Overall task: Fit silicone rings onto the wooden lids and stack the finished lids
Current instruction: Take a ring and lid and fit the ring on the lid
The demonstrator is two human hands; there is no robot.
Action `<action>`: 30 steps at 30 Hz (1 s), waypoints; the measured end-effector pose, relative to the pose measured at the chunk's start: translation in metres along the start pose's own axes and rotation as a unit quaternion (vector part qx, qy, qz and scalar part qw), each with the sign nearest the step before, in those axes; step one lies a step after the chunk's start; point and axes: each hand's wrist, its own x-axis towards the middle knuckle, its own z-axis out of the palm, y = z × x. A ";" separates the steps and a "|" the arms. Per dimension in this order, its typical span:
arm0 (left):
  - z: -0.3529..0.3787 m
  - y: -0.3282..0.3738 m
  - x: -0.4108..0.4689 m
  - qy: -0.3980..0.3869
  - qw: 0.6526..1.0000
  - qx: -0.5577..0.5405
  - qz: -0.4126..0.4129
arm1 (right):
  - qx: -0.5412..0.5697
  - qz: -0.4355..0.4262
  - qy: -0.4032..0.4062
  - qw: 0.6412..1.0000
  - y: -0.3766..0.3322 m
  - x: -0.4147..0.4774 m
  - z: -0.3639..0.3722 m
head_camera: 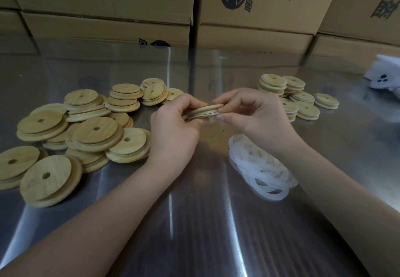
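**Lid and ring held in both grips over the counter**

Nearest to me, my two bare forearms reached in from the bottom corners of the frame over the shiny metal counter (194, 222). Just under my right wrist, right of centre, lay a loose heap of white silicone rings (259, 168), tangled over one another on the counter. Across the left half of the frame spread the plain wooden lids (86, 134), each with a small hole, lying in an untidy overlapping pile.

At the centre of the frame I held one wooden lid (207, 109) edge-on above the counter, between both hands. My left grip (173, 129) was curled round its left side, fingers on top and thumb below. My right grip (253, 114) pinched its right edge between thumb and fingertips. A white silicone ring (203, 116) showed along the lid's lower rim; how far it was seated I could not tell.

Beyond my right hand, right of centre, stood the finished lids (290, 97) in several short stacks, white bands showing at their edges. At the far right edge lay a white object (385, 75), too blurred to identify. Printed cardboard boxes (108, 6) filled the top of the frame.
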 end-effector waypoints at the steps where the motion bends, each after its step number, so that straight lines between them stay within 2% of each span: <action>1: 0.000 -0.001 0.000 -0.001 1.000 -0.002 -0.002 | -0.006 -0.002 0.002 1.000 0.000 0.000 0.000; 15: 0.004 0.001 -0.004 -0.003 0.997 -0.058 -0.049 | -0.112 -0.067 0.024 0.991 -0.004 -0.001 0.002; 20: 0.002 0.005 -0.005 -0.018 0.996 -0.064 -0.052 | -0.079 -0.041 0.035 0.995 -0.003 -0.002 0.002; 26: -0.002 0.010 -0.006 -0.052 0.995 -0.066 -0.045 | -0.078 -0.081 0.039 0.993 -0.004 -0.005 0.007; 30: 0.000 0.009 -0.006 -0.045 0.997 -0.051 -0.027 | -0.091 -0.083 0.043 0.991 -0.002 -0.006 0.006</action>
